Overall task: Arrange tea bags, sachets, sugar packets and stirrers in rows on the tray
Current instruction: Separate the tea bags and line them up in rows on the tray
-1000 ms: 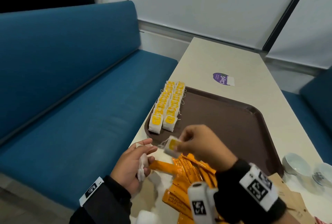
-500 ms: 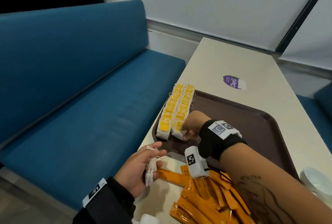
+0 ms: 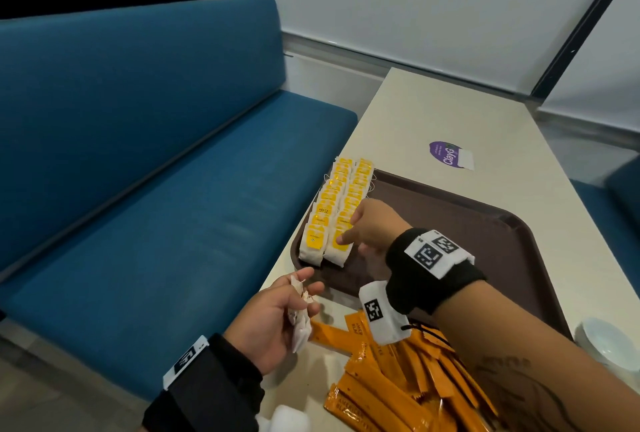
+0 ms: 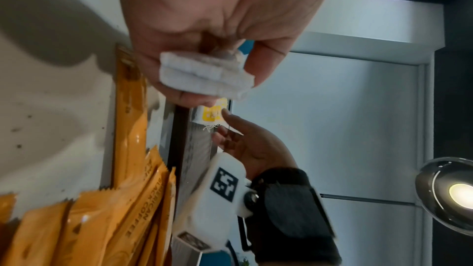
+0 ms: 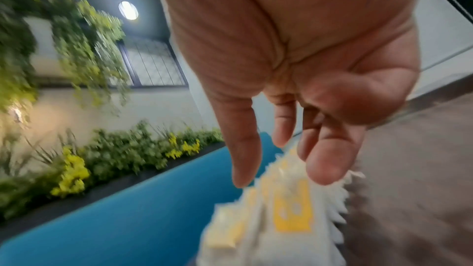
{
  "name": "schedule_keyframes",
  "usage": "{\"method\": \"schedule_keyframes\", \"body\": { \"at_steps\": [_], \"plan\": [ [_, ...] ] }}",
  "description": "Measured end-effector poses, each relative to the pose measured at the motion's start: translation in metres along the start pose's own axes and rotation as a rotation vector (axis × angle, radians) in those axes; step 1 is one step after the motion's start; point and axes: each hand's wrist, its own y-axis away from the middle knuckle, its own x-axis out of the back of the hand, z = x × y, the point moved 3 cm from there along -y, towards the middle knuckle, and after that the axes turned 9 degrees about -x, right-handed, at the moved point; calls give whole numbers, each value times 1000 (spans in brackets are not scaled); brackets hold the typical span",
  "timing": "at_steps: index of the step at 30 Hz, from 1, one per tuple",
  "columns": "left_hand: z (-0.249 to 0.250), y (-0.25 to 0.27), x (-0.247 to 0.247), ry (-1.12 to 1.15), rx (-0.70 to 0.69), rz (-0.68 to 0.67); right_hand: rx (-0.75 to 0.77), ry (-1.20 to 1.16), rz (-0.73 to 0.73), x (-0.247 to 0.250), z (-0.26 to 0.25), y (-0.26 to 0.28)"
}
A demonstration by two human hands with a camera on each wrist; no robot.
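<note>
Meanwhile, at the tray: a tea service takes shape.
Landmark: the brown tray (image 3: 485, 223) on the pale table (image 3: 519, 161); every place below is reckoned from it.
Left hand: the left hand (image 3: 273, 320), just off the tray's near left corner, pinches a few spare tea bags (image 4: 204, 76) between thumb and fingers.
Rows: two rows of tea bags (image 3: 334, 210) run along the tray's left edge, yellow tags up, each bag overlapping the next.
Right hand: the right hand (image 3: 367, 230) lies over the tray beside the right-hand row, fingers spread and relaxed, one fingertip touching the nearest bag; it holds nothing.
Sachets: orange coffee sachets (image 3: 408, 379) lie heaped on the table off the tray's near edge, not yet set out.
Cup: a white cup (image 3: 602, 341) stands off the tray's near right corner.
Step in hand: settling the newest bag at the near end of the right-hand row, as it seems.
Next move: likely a fresh bag from the left hand's stock, laid at the near end of a row.
Since a second ago: the right hand then pinched a tagged bag near the tray's near left corner; that bag has left its fingers.
</note>
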Motion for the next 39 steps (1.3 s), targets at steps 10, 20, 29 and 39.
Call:
{"method": "schedule_keyframes", "body": {
  "at_steps": [10,20,29,39],
  "plan": [
    [-3,5,-16,65,-124,19,154,-189,-238,-41,29,105],
    [-16,16,-26,57,-120,-41,80,-722,-209,-41,65,116],
    [-17,20,-18,-367,-200,26,74,-502,-204,-44,59,117],
    [-6,9,-6,-417,-232,75,64,-581,-42,-18,30,80]
  ]
}}
